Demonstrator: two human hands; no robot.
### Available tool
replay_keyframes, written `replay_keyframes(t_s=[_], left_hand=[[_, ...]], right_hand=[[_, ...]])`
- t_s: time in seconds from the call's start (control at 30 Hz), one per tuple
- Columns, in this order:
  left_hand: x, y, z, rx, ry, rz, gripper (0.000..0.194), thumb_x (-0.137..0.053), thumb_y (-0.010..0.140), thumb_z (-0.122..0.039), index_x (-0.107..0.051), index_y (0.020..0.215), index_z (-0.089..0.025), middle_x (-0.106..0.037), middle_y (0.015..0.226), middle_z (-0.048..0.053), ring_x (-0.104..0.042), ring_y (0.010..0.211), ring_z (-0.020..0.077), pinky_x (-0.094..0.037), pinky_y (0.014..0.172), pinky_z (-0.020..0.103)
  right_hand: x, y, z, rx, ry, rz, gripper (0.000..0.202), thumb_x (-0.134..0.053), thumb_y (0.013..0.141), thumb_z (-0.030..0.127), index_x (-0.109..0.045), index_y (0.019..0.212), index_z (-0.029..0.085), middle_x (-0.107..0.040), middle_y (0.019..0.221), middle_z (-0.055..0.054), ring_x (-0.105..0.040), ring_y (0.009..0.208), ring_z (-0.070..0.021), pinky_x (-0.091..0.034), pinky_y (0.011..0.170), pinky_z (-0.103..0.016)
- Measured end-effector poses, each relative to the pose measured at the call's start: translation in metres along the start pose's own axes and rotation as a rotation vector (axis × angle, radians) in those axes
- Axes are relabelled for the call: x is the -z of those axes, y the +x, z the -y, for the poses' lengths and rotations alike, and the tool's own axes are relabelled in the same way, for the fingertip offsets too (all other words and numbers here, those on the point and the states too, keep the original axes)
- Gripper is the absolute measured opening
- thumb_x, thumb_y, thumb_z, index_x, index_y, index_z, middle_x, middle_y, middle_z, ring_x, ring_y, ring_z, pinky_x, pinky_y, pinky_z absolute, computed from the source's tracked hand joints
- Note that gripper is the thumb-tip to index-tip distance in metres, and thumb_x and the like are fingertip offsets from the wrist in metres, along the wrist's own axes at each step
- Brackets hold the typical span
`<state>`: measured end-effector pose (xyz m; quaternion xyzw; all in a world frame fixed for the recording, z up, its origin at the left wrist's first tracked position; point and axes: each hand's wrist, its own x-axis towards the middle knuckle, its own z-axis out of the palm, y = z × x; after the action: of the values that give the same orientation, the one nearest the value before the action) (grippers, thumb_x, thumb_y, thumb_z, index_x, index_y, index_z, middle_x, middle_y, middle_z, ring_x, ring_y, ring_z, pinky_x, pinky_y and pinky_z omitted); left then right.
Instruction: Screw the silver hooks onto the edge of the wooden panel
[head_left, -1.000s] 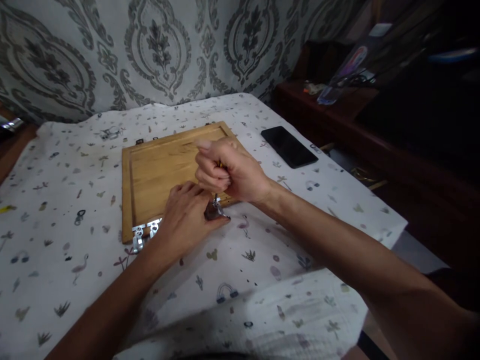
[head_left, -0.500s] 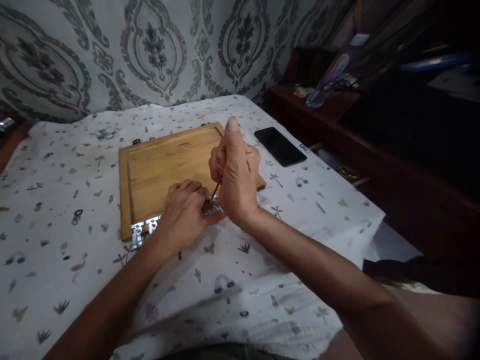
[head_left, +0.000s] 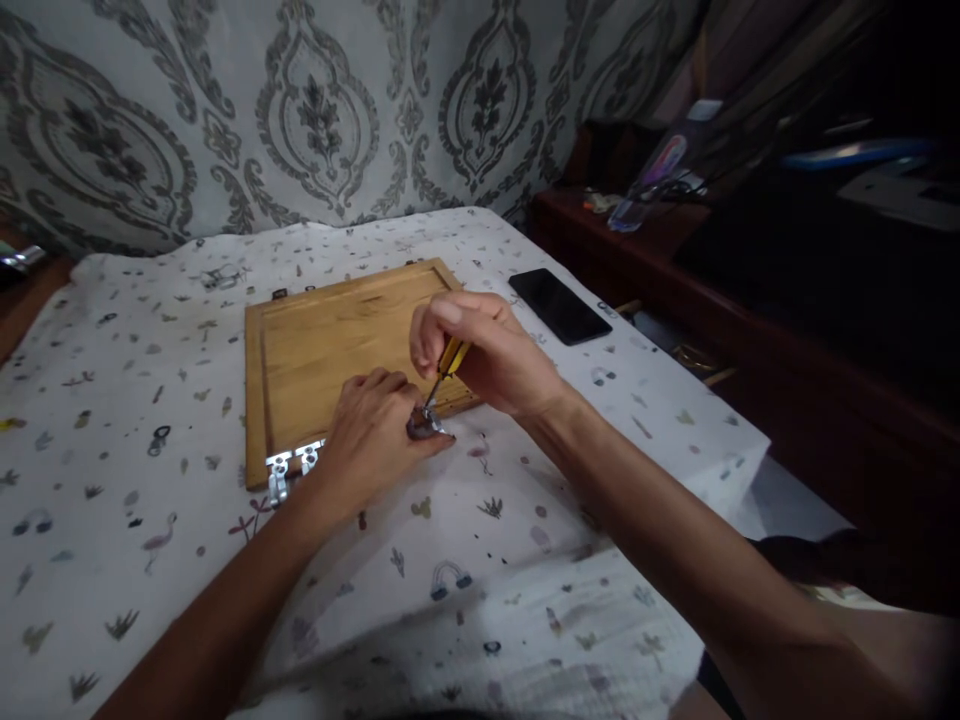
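Note:
A framed wooden panel (head_left: pixel 337 350) lies flat on the patterned cloth. Two silver hinges (head_left: pixel 279 478) are at its near left corner. My right hand (head_left: pixel 487 345) is closed around a screwdriver (head_left: pixel 452 358) with a yellow and black handle, its shaft slanting down to a metal hinge (head_left: pixel 425 422) at the panel's near edge. The fingers of my left hand (head_left: pixel 379 420) press round that hinge, thumb along its near side. Part of the hinge is hidden by the left fingers.
A black phone (head_left: pixel 559 305) lies on the cloth (head_left: pixel 420 640) right of the panel. Further right, a dark red wooden desk (head_left: pixel 577 225) holds a clear bottle (head_left: pixel 656 170) and cables. A patterned curtain (head_left: pixel 322 110) hangs behind.
My right hand has tilted over and its thumb has come down from pointing up, so the screwdriver's yellow handle now shows. My left hand stays at the hinge. The view has shifted slightly.

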<state>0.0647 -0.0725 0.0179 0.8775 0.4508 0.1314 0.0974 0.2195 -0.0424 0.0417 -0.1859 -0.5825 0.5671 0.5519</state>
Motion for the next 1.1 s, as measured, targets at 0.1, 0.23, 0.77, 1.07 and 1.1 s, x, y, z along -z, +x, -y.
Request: replay_keyframes(t_s=[0.1, 0.23, 0.77, 1.07, 1.1], left_hand=[[-0.002, -0.001, 0.001, -0.003, -0.008, -0.017, 0.024, -0.075, 0.084, -0.041, -0.065, 0.082, -0.019, -0.068, 0.091, 0.007, -0.061, 0.094, 0.0295, -0.047, 0.086, 0.047], [-0.002, 0.0, 0.001, 0.002, 0.009, -0.007, 0.026, -0.075, 0.083, -0.043, -0.065, 0.083, -0.019, -0.068, 0.091, 0.007, -0.061, 0.095, 0.0303, -0.048, 0.086, 0.047], [-0.004, -0.001, 0.003, -0.008, -0.034, -0.031, 0.023, -0.074, 0.084, -0.04, -0.063, 0.08, -0.02, -0.069, 0.088, 0.007, -0.061, 0.094, 0.0291, -0.048, 0.087, 0.047], [-0.001, 0.001, 0.001, 0.023, 0.03, 0.011, 0.035, -0.079, 0.08, -0.049, -0.062, 0.075, -0.019, -0.068, 0.09, 0.006, -0.06, 0.096, 0.0292, -0.046, 0.087, 0.045], [-0.002, 0.0, 0.001, 0.018, 0.036, 0.007, 0.035, -0.078, 0.08, -0.05, -0.062, 0.076, -0.02, -0.068, 0.089, 0.006, -0.06, 0.096, 0.0291, -0.046, 0.087, 0.045]], right_hand=[[0.003, 0.003, 0.001, -0.035, 0.082, 0.1, 0.051, -0.077, 0.082, 0.043, -0.052, 0.046, 0.016, -0.064, 0.065, -0.002, -0.061, 0.059, -0.0094, -0.048, 0.058, -0.023], [-0.002, 0.007, -0.001, -0.087, 0.158, 0.182, 0.065, -0.072, 0.086, 0.042, -0.031, 0.041, 0.019, -0.036, 0.037, 0.008, -0.031, 0.033, -0.0025, -0.028, 0.039, -0.019], [-0.035, 0.001, -0.007, -0.008, 0.019, -0.281, 0.068, -0.071, 0.083, 0.057, -0.025, 0.045, 0.023, -0.019, 0.04, 0.011, -0.016, 0.036, -0.0032, -0.011, 0.036, -0.024], [-0.022, 0.009, 0.038, 0.1, 0.061, -0.154, 0.07, -0.059, 0.095, 0.048, -0.018, 0.045, 0.02, -0.015, 0.039, 0.008, -0.014, 0.036, -0.0045, -0.017, 0.037, -0.023], [-0.022, 0.009, 0.038, 0.094, 0.053, -0.183, 0.071, -0.059, 0.094, 0.052, -0.018, 0.045, 0.021, -0.014, 0.039, 0.008, -0.013, 0.035, -0.0053, -0.017, 0.036, -0.024]])
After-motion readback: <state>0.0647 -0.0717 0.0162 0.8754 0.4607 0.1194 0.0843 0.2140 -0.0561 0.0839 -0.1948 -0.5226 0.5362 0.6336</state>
